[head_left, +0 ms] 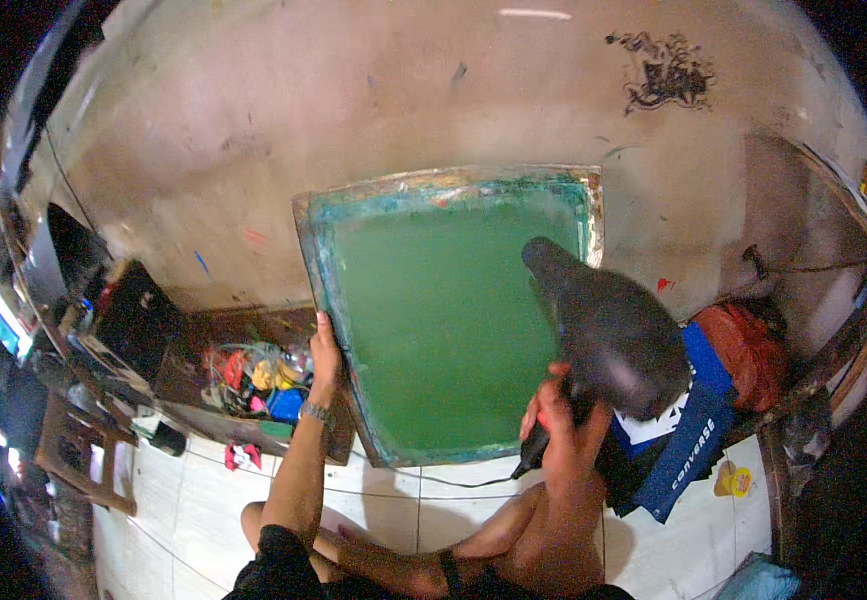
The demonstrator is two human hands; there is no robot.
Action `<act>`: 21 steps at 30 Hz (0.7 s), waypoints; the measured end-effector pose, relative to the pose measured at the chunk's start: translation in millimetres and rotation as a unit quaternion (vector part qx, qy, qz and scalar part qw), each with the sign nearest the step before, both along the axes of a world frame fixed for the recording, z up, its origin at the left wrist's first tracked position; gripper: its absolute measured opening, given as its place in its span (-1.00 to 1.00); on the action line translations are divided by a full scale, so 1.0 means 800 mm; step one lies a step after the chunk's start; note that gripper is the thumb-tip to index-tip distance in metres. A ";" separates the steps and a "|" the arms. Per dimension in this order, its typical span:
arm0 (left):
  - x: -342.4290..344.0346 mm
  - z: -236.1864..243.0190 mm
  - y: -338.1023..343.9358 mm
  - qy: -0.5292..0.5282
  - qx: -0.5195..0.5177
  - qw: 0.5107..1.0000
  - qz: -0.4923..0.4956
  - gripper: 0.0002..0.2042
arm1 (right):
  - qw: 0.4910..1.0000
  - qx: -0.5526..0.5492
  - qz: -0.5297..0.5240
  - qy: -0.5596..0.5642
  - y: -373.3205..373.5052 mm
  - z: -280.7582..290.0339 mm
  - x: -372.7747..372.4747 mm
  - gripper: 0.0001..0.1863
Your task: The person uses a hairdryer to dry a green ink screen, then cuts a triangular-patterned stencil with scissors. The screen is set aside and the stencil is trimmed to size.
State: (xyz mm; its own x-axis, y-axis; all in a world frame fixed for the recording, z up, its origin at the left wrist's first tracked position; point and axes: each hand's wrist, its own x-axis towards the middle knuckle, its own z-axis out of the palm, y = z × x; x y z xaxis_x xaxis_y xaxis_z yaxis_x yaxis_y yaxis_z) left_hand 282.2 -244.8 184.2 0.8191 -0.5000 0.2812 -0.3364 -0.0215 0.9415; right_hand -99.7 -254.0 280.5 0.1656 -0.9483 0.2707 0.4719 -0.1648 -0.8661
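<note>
A square screen-printing frame [443,330] with a green-coated mesh and a worn, stained border stands upright, leaning against the wall. My left hand [324,355] grips its left edge, a watch on the wrist. My right hand [561,415] holds a dark hair dryer [613,340] by its handle, the nozzle pointed at the right part of the green mesh. A cord runs from the handle across the floor. The dryer hides part of the frame's right side.
Several jumbled containers and colored items fill a box [263,385] at left, near a wooden stool [83,460]. Blue printed boards [683,460] and a red-brown bundle [748,350] lie at right, with a yellow cup [733,480] on the tiled floor. A stained wall [423,90] stands behind.
</note>
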 end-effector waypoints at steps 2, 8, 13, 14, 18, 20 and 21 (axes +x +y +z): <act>0.018 -0.023 -0.005 -0.039 0.039 0.998 0.023 -0.12 | 0.999 0.013 0.048 0.001 -0.024 0.000 0.011 -0.64; 0.049 -0.051 -0.027 0.004 0.039 0.998 0.058 -0.12 | 0.996 -0.011 0.062 0.066 -0.054 0.001 0.073 -0.68; 0.047 -0.038 -0.020 -0.006 0.068 0.998 0.008 -0.20 | 0.991 -0.023 0.059 0.116 -0.061 0.006 0.105 -0.70; 0.044 -0.034 -0.019 -0.019 0.038 0.999 0.012 -0.32 | 0.991 -0.024 0.059 0.115 -0.061 0.007 0.108 -0.70; 0.027 -0.012 -0.017 -0.187 0.033 0.975 0.116 -0.34 | 0.992 -0.037 0.064 0.103 -0.060 0.007 0.119 -0.71; 0.015 0.006 -0.023 -0.311 0.002 0.943 0.116 -0.28 | 0.992 -0.032 0.069 0.096 -0.060 0.008 0.123 -0.71; 0.009 0.017 -0.027 -0.362 -0.010 0.925 0.118 -0.25 | 0.992 -0.027 0.069 0.099 -0.059 0.008 0.126 -0.71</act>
State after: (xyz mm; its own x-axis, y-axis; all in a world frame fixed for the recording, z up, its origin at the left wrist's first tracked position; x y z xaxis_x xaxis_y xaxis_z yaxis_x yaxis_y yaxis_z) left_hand 289.6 -266.3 198.1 0.4979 -0.3200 0.8060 -0.8670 -0.1601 0.4720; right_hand 1.0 -301.6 286.7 0.3474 -0.8979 0.2705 0.3140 -0.1604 -0.9358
